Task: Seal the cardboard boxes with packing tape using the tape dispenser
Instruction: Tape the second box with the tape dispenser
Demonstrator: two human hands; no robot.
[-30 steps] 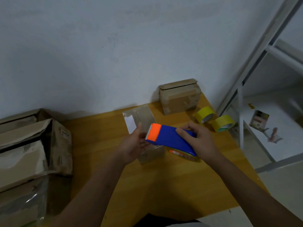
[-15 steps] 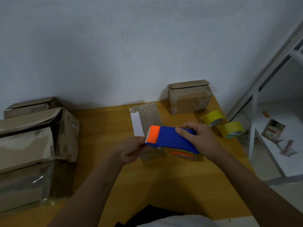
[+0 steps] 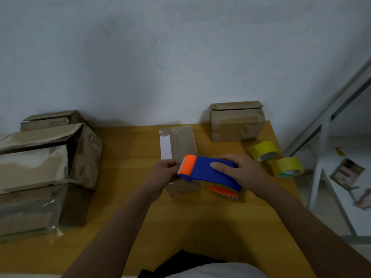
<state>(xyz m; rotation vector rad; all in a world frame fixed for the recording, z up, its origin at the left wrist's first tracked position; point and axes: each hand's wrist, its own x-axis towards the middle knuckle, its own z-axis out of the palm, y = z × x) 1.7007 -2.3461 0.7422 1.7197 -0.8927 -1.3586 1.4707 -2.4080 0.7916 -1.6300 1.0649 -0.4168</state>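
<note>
A blue tape dispenser [image 3: 208,172] with an orange cutter end and a yellowish tape roll underneath hovers over the near end of a small long cardboard box [image 3: 179,143] on the wooden table [image 3: 128,157]. My right hand [image 3: 240,173] grips the dispenser's blue body from above. At the toothed cutter end, my left hand [image 3: 163,173] has its fingers curled, pinching what looks like the tape end; the tape itself is too faint to make out. The box carries a white label on its left side.
A second small cardboard box [image 3: 236,122] stands against the wall at the back right. Two yellow tape rolls [image 3: 278,157] lie near the table's right edge. Larger worn boxes [image 3: 44,161] are stacked at the left. A white metal frame [image 3: 329,137] stands to the right.
My left hand has come in to the cutter end and curled its fingers there. The dispenser has stayed over the box's near end. My head has turned slightly left.
</note>
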